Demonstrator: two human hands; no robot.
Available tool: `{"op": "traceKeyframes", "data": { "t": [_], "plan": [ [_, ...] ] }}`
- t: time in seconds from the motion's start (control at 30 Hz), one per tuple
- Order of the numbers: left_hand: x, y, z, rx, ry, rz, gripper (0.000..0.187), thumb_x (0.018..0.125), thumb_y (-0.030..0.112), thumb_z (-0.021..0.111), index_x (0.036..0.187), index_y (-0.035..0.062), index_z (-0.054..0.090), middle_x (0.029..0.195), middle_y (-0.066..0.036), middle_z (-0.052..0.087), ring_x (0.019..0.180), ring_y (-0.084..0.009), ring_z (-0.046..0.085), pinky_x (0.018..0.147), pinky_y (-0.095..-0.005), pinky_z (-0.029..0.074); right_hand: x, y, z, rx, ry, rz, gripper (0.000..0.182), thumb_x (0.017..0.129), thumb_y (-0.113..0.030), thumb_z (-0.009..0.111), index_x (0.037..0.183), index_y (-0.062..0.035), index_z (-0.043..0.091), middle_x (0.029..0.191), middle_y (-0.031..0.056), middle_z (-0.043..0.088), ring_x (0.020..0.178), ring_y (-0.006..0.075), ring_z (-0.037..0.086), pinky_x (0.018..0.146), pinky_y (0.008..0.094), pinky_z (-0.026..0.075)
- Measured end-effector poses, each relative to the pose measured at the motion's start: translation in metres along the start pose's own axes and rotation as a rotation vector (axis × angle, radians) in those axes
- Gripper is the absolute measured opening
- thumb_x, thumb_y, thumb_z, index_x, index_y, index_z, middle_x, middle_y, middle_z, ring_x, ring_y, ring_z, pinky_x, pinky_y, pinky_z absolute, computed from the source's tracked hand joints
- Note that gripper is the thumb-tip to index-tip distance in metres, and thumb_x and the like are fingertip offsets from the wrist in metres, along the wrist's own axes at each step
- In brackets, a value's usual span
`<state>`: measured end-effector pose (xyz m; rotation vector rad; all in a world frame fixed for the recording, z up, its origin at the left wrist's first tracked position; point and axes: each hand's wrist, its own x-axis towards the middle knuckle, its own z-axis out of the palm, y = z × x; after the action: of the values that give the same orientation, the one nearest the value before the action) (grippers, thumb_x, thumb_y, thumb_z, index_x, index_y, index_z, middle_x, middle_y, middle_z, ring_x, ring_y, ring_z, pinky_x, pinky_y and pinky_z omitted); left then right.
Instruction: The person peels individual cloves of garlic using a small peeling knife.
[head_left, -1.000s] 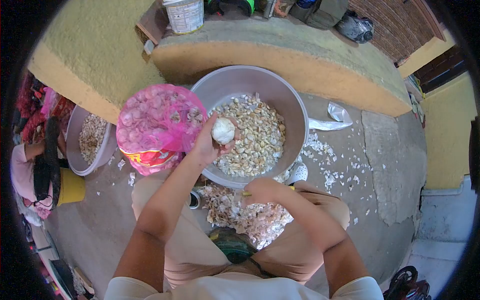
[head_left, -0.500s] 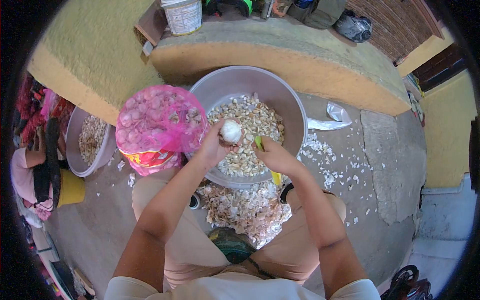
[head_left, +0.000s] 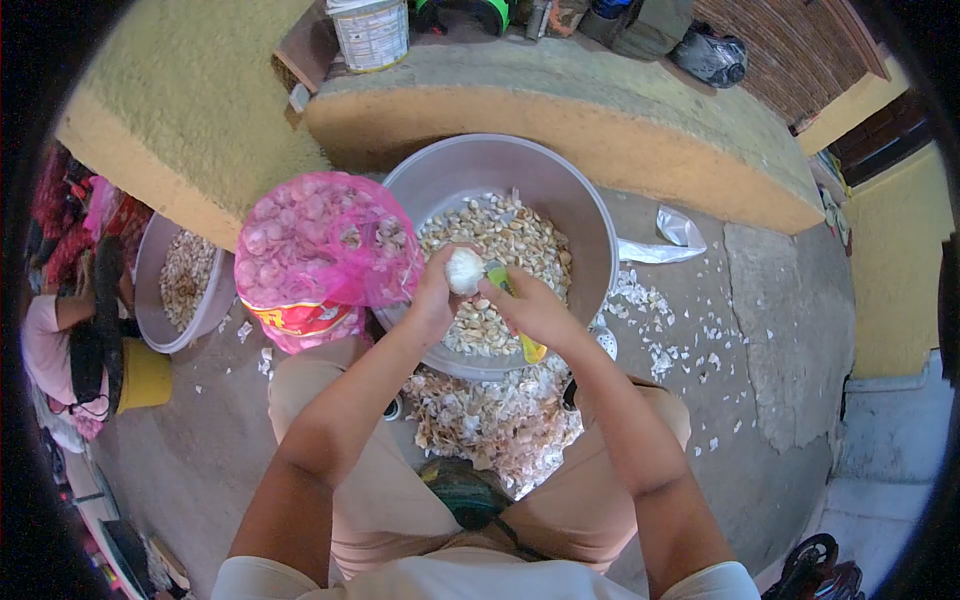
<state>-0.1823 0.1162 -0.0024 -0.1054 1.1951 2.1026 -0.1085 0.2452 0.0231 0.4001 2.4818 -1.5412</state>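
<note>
My left hand (head_left: 436,296) is closed around a white garlic bulb (head_left: 463,271), held over a big grey tub (head_left: 590,200). In my right hand (head_left: 532,308) is a small yellow-green knife (head_left: 533,349), its yellow end sticking out below the fist and its other end right by the bulb. My right thumb reaches the bulb's side. Loose garlic cloves (head_left: 520,235) cover the bottom of the tub. To the left, a pink mesh sack (head_left: 300,235) full of garlic bulbs leans against the tub's rim.
Garlic skins (head_left: 490,425) lie heaped between my feet, with more scraps (head_left: 665,325) scattered on the right. A second tub (head_left: 150,290) of cloves stands at left beside a seated person (head_left: 55,340) and a yellow bucket (head_left: 145,375). A raised ledge (head_left: 560,120) runs behind.
My right hand has moved in to the left, bringing the knife up against the garlic bulb. The left hand still holds the bulb in nearly the same place.
</note>
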Motion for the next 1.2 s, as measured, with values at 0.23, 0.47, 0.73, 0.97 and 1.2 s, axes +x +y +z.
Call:
{"op": "traceKeyframes", "data": {
  "t": [0.23,0.47,0.73,0.97,1.2],
  "plan": [
    [-0.003,-0.005,0.002,0.043,-0.009,0.037,0.035,0.087,0.034,0.029,0.093,0.0090,0.053,0.080,-0.003,0.055,0.072,-0.0130,0.054,0.058,-0.0266,0.044,-0.005,-0.010,0.005,0.084,0.113,0.038,0.045,0.079,-0.045,0.050,0.080,-0.0004,0.056,0.068,0.0180,0.057,0.065,0.0286,0.056,0.060,0.0355,0.042],
    [-0.004,-0.002,0.004,0.045,0.006,0.050,0.033,0.088,0.032,0.029,0.095,0.0096,0.052,0.083,-0.003,0.054,0.076,-0.0121,0.053,0.063,-0.0262,0.043,-0.008,-0.015,0.010,-0.045,0.232,-0.013,0.046,0.080,-0.045,0.048,0.078,0.0003,0.056,0.059,0.0178,0.054,0.057,0.0318,0.054,0.054,0.0372,0.041],
    [-0.005,-0.004,0.003,0.107,-0.019,0.105,0.028,0.088,0.028,0.030,0.096,0.0092,0.050,0.083,-0.002,0.052,0.074,-0.0111,0.053,0.063,-0.0253,0.043,-0.004,-0.005,0.015,-0.040,0.241,-0.029,0.046,0.080,-0.045,0.048,0.078,0.0002,0.057,0.056,0.0177,0.052,0.053,0.0321,0.053,0.052,0.0383,0.040],
    [0.004,-0.005,-0.005,-0.023,0.049,0.029,0.031,0.088,0.030,0.029,0.091,0.0076,0.050,0.080,-0.005,0.055,0.075,-0.0142,0.054,0.062,-0.0261,0.044,-0.011,-0.017,0.021,-0.178,0.183,-0.128,0.046,0.079,-0.047,0.048,0.071,-0.0029,0.058,0.055,0.0171,0.053,0.053,0.0325,0.054,0.050,0.0395,0.041],
    [0.011,0.013,-0.008,-0.196,0.005,-0.023,0.038,0.087,0.037,0.025,0.089,0.0087,0.050,0.075,-0.009,0.057,0.067,-0.0188,0.054,0.055,-0.0327,0.043,-0.020,-0.005,0.031,-0.698,-0.394,-0.207,0.044,0.076,-0.048,0.048,0.077,-0.0059,0.060,0.064,0.0168,0.057,0.064,0.0318,0.058,0.058,0.0425,0.045]
  ]
}}
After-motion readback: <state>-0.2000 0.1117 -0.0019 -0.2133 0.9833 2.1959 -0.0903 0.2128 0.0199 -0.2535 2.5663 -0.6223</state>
